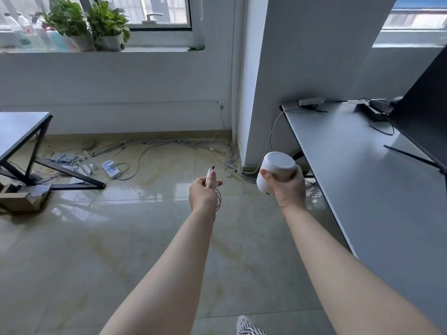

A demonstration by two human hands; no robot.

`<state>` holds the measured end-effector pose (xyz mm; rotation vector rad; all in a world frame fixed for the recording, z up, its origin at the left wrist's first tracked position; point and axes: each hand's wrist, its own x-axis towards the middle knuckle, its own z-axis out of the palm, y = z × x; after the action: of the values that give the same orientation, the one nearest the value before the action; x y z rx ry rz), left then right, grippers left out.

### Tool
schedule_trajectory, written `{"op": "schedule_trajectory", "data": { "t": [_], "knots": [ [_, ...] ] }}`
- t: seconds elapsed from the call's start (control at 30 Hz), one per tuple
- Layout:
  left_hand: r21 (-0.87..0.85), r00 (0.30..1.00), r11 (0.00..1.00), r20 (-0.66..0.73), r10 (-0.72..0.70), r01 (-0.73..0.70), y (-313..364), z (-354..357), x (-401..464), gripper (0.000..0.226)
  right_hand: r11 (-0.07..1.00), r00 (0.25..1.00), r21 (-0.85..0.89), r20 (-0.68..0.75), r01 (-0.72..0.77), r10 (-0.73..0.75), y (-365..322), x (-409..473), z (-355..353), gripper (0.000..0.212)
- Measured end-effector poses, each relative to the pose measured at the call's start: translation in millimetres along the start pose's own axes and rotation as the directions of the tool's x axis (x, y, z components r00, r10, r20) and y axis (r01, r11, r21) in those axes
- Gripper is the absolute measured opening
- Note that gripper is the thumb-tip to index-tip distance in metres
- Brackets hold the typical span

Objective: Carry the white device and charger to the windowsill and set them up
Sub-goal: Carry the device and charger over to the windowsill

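Note:
My right hand [289, 189] grips a white rounded cylindrical device [275, 171], tilted so its flat end faces the camera. My left hand [203, 194] holds a white charger cable [211, 174] with its plug tip pointing up and a loop of cord hanging below the fist. Both hands are held out over the tiled floor. The windowsill [154, 49] runs along the far wall at the upper left, well ahead of both hands.
Two potted plants [101, 27] and several bottles [26, 30] stand on the sill's left part. Cables and a power strip [110, 168] lie on the floor below. A grey desk [362, 180] with a monitor is on the right, a black-legged table [19, 131] left, a white pillar [302, 68] between.

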<state>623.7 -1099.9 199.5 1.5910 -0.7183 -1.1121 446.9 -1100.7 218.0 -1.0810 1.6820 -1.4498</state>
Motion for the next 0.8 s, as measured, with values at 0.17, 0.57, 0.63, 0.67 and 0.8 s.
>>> {"op": "schedule_trajectory", "data": {
  "t": [0.17, 0.57, 0.63, 0.67, 0.8],
  "knots": [
    [-0.009, 1.0, 1.0, -0.012, -0.007, 0.007, 14, 7, 61, 0.035, 1.0, 1.0, -0.029, 0.001, 0.007, -0.007, 0, 50, 40, 0.062],
    [-0.028, 0.996, 1.0, -0.093, 0.007, -0.01, 80, 50, 228, 0.037, 0.998, 0.996, -0.045, 0.08, 0.043, -0.039, -22, 210, 159, 0.064],
    [-0.034, 0.995, 0.999, -0.105, -0.001, -0.002, 86, 58, 252, 0.036, 0.998, 0.994, -0.05, 0.106, 0.041, -0.036, -24, 233, 178, 0.066],
    [-0.037, 0.994, 0.999, -0.11, -0.007, 0.003, 87, 60, 264, 0.035, 0.998, 0.993, -0.047, 0.115, 0.041, -0.035, -23, 243, 187, 0.067],
    [-0.065, 0.991, 0.997, -0.128, -0.037, 0.029, 91, 63, 306, 0.036, 0.998, 0.99, -0.065, 0.142, 0.027, -0.017, -20, 273, 219, 0.07]
  ]
}}
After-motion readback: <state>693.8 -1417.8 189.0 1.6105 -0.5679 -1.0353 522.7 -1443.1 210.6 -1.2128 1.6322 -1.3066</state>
